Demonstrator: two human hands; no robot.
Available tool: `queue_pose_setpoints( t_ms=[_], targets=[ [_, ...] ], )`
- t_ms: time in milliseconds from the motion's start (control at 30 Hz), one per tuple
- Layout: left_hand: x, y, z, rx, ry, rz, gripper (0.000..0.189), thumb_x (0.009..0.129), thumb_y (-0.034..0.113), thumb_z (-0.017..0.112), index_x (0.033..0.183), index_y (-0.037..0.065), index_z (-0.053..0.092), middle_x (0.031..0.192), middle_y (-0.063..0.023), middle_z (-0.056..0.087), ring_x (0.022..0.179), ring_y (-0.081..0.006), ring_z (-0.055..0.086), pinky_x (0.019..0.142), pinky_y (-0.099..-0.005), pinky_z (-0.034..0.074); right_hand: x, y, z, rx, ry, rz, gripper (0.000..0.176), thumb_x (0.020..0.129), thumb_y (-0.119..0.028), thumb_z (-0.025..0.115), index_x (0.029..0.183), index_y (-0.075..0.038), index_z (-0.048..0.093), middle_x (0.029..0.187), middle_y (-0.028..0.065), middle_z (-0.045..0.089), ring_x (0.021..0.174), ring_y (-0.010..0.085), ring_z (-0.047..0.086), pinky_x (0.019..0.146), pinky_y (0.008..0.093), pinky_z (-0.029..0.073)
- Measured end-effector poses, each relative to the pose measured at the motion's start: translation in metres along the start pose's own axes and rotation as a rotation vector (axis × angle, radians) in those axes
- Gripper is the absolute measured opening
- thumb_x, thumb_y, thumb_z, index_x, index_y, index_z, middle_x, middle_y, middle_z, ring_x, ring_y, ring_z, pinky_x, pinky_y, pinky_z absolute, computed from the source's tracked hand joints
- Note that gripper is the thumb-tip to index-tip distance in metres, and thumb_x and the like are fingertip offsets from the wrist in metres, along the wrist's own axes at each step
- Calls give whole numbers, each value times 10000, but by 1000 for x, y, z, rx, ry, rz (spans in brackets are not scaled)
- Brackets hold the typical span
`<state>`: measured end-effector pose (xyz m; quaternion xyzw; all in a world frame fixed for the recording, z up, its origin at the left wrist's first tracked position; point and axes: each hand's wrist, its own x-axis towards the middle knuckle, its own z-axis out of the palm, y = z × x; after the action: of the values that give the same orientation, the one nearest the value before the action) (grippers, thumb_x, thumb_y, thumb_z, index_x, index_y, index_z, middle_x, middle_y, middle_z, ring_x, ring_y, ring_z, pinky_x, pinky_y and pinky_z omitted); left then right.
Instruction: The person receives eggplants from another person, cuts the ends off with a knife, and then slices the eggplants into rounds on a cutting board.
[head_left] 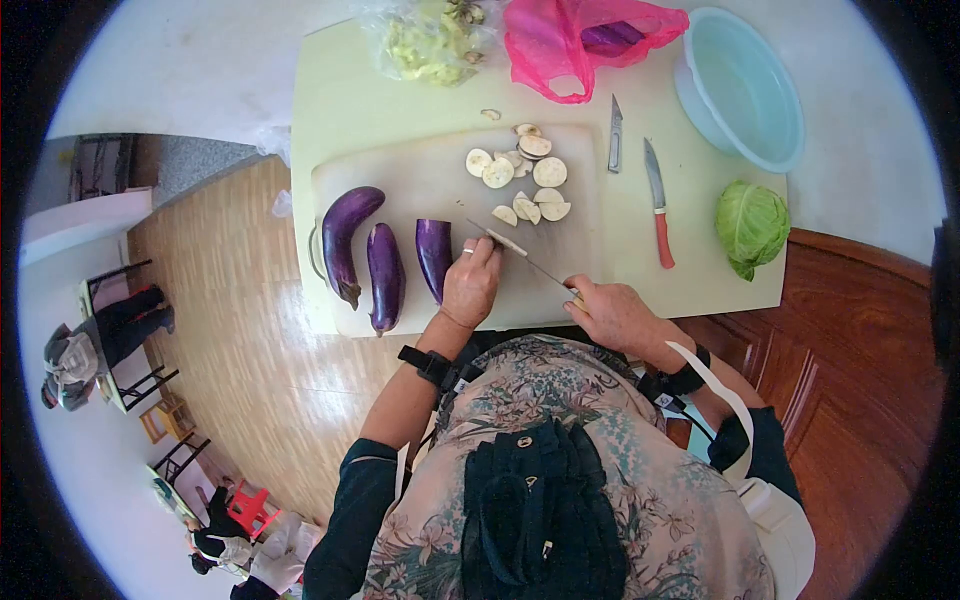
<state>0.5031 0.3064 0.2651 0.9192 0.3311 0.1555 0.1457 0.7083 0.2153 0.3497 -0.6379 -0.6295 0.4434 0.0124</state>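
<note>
My right hand (612, 315) is wrapped around the handle of a kitchen knife (550, 273), whose thin blade slants to the upper left over the cutting board (400, 160). Against the blade is a pale eggplant piece (508, 243), with the bent, closed fingers of my left hand (472, 285) on it; they partly hide it. Just left of that hand lies a cut eggplant (433, 255). Two whole eggplants, one curved (345, 235) and one straighter (385, 275), rest farther left. Beyond the knife are several round eggplant slices (549, 172) and smaller wedges (528, 208).
Right of the board lie a red-handled knife (658, 205) and a small grey-handled knife (615, 135). A cabbage (752, 228) and blue basin (745, 90) are at the right. A pink bag (545, 45) and a clear bag of greens (430, 45) lie at the back.
</note>
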Motion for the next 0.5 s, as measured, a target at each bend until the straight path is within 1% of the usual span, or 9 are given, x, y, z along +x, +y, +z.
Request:
queue_pose_setpoints(
  t_ms=[100, 167, 267, 400, 500],
  targets=[
    [0, 1, 0, 19, -31, -17, 190, 681, 50, 549, 852, -27, 579, 919, -114, 516, 841, -254, 532, 666, -302, 506, 2, 0, 0, -6, 7, -26, 292, 888, -235, 480, 1040, 12, 448, 745, 249, 606, 719, 435, 594, 662, 510, 462],
    [-1, 0, 3, 20, -13, 0, 147, 674, 49, 548, 805, -15, 566, 900, -113, 505, 841, -255, 532, 670, -301, 504, 4, 0, 0, 2, 10, -39, 292, 887, -230, 480, 1036, 19, 448, 741, 251, 604, 716, 436, 593, 660, 512, 459],
    [1, 0, 1, 8, 22, 17, 123, 672, 47, 546, 781, -8, 560, 885, -116, 496, 844, -256, 530, 676, -300, 500, 10, 3, 4, 2, 19, -54, 290, 885, -222, 485, 1022, 30, 449, 733, 254, 602, 711, 436, 592, 658, 514, 455],
    [0, 0, 1, 3, -9, 9, 120, 669, 46, 547, 777, -5, 556, 891, -121, 496, 850, -257, 528, 680, -300, 496, 15, 7, 10, 9, 52, -76, 296, 884, -220, 489, 1027, 38, 457, 731, 254, 601, 708, 436, 590, 659, 511, 455],
    [0, 1, -1, 6, -14, 19, 142, 673, 45, 547, 802, -12, 565, 897, -122, 498, 857, -261, 527, 685, -299, 493, 18, 6, 15, 19, 76, -68, 308, 883, -225, 492, 1039, 38, 465, 744, 256, 603, 717, 434, 593, 666, 508, 457]
  ],
)
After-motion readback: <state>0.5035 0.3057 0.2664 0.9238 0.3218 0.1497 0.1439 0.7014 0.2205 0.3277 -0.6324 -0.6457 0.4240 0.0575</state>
